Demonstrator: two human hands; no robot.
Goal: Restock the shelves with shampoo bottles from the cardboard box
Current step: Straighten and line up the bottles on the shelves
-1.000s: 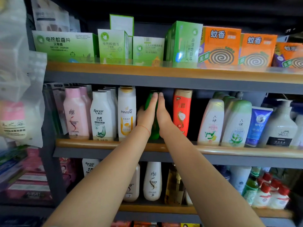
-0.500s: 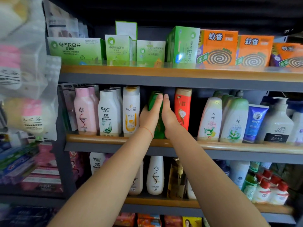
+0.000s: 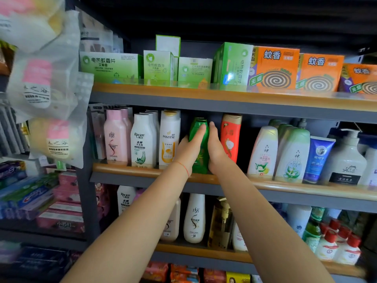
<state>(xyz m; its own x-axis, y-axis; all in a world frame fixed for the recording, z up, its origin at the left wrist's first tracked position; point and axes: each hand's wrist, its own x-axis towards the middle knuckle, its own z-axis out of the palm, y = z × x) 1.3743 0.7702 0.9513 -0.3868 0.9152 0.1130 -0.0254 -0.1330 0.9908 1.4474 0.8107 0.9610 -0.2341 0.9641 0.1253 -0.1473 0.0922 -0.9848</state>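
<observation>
A green shampoo bottle point(image 3: 201, 158) stands upright on the middle shelf point(image 3: 285, 187), between a white Pantene bottle point(image 3: 169, 137) and a red bottle point(image 3: 231, 137). My left hand point(image 3: 189, 152) lies flat against its front and left side, fingers straight and pointing up. My right hand point(image 3: 216, 150) presses its right side with straight fingers. More green bottles stand behind it, mostly hidden. The cardboard box is out of sight.
White and pink bottles point(image 3: 140, 139) fill the shelf's left part; white-green bottles point(image 3: 291, 154), a blue tube and a pump bottle stand to the right. Green and orange boxes point(image 3: 275, 68) line the top shelf. Bagged goods point(image 3: 44, 84) hang at the left. More bottles stand on the lower shelf.
Both hands stay pressed on the green bottle in the same spot. My head has turned a little to the left, so the shelves sit further right in view.
</observation>
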